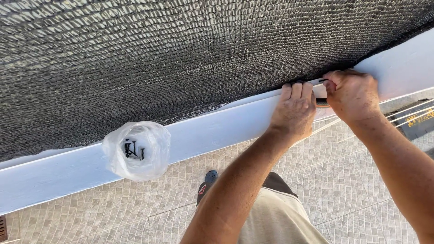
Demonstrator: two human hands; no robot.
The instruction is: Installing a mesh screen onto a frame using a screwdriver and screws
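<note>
A dark woven shade mesh (181,54) lies over the top of a white beam (217,131). My left hand (294,108) presses its fingers on the mesh edge at the beam's top. Right beside it, my right hand (353,94) pinches a small dark screw (323,81) at the mesh edge. Between the two hands a small ring-shaped object (322,102) shows, partly hidden. A clear plastic bag (136,150) holding several black screws sits on the beam to the left, well apart from both hands.
Below the beam lies a floor of small beige tiles (343,180), with my leg and a dark shoe (207,183) on it. A black case with yellow marks (416,119) rests on the floor at the right edge.
</note>
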